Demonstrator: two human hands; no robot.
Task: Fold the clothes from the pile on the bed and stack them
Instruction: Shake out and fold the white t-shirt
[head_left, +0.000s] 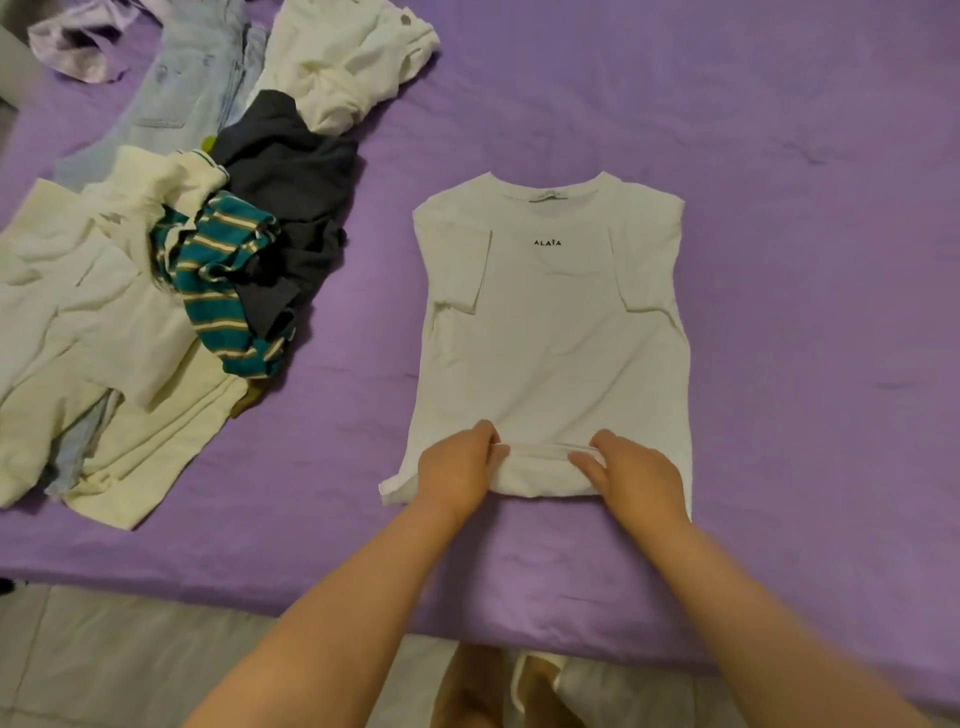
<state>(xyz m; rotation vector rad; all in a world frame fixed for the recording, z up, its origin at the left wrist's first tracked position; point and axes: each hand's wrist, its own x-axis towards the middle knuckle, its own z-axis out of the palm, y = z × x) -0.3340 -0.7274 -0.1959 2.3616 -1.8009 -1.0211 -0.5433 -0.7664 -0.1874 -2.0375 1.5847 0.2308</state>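
Observation:
A white T-shirt (550, 332) with small black lettering lies face up on the purple bed sheet (779, 208), collar away from me, both sleeves folded inward over the chest. Its bottom hem is turned up a little toward the collar. My left hand (457, 467) pinches the hem at its left part. My right hand (634, 473) pinches the hem at its right part. To the left lies the pile of unfolded clothes (171, 270): cream garments, a teal striped top (223, 280) and a dark grey piece (291, 197).
Light blue jeans (192, 78) and a cream garment (348, 62) lie at the far left of the bed, with a lilac cloth (78, 47) in the corner. The bed's near edge runs just below my forearms, above a tiled floor (130, 665).

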